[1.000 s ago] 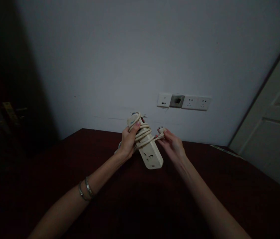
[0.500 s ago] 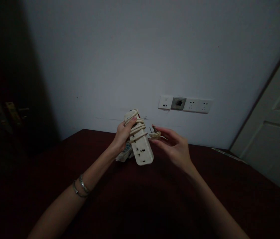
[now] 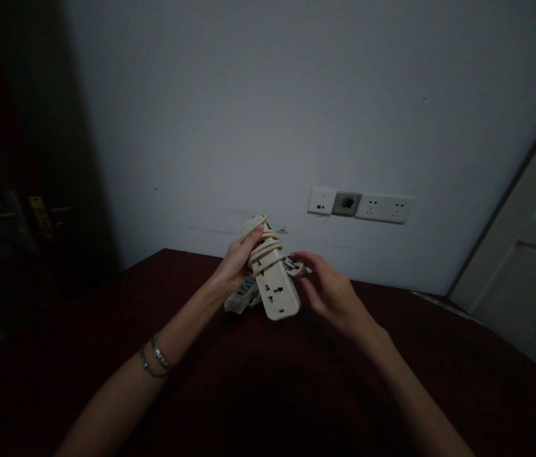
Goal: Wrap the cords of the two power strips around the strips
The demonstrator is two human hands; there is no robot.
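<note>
A white power strip (image 3: 278,293) is tilted above the dark red table, its own cord (image 3: 268,249) wound around its upper half in several turns. My left hand (image 3: 239,257) is closed around the strip's upper left side, thumb over the cord. Beside the strip's right edge, my right hand (image 3: 329,285) has thumb and fingers on the pronged plug (image 3: 295,266), whose metal pins show on its strip-facing side. Behind the strip lies a pale, bluish packet-like thing (image 3: 243,297), partly hidden; I cannot make out what it is.
The dark red table (image 3: 191,381) meets a pale wall (image 3: 229,127). Wall sockets and a grey plate (image 3: 346,203) sit in a row above the table. A white door (image 3: 529,279) stands at right, a dark door with a brass handle plate (image 3: 40,216) at left.
My right hand has turned the plug, so its pins now point differently and it sits closer to the strip. The view has shifted slightly. My left hand keeps its hold.
</note>
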